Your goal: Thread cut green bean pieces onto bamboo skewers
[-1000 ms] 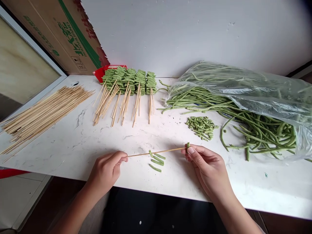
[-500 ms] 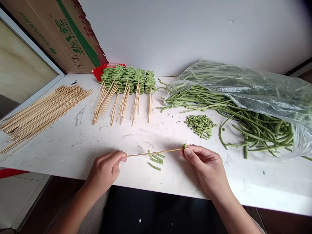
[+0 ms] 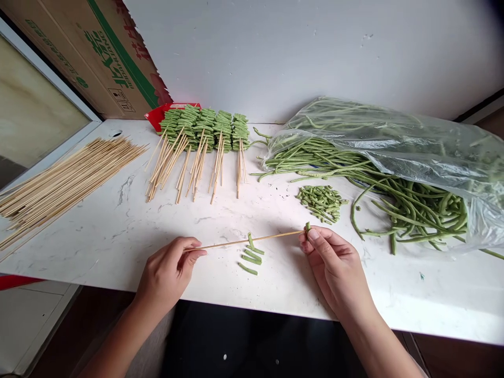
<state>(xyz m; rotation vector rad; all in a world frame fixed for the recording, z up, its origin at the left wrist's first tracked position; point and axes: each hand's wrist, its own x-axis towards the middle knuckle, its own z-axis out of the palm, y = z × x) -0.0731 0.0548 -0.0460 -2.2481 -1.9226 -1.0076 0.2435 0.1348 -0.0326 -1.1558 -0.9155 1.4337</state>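
My left hand [image 3: 167,270] pinches the blunt end of a thin bamboo skewer [image 3: 220,244] between thumb and fingers. The skewer slants up to the right, just over the counter. One green bean piece [image 3: 250,241] sits crosswise partway along it. At the far tip, my right hand [image 3: 334,262] is closed on another short bean piece [image 3: 307,227], which touches the skewer end; whether the tip has pierced it I cannot tell. Below the skewer a few cut bean pieces [image 3: 251,259] lie on the white counter [image 3: 220,281].
Loose bamboo skewers [image 3: 71,184] lie at left. Behind, filled bean skewers [image 3: 207,126] rest in rows by a red packet [image 3: 154,116] and a cardboard box [image 3: 94,58]. A pile of bean ends [image 3: 322,202] and long beans [image 3: 417,205] in a plastic bag [image 3: 394,131] are at right.
The bean piece on the skewer has shifted slightly right. My right hand has moved right and a little up with its bean piece. More of the left fingers now show apart around the skewer end.
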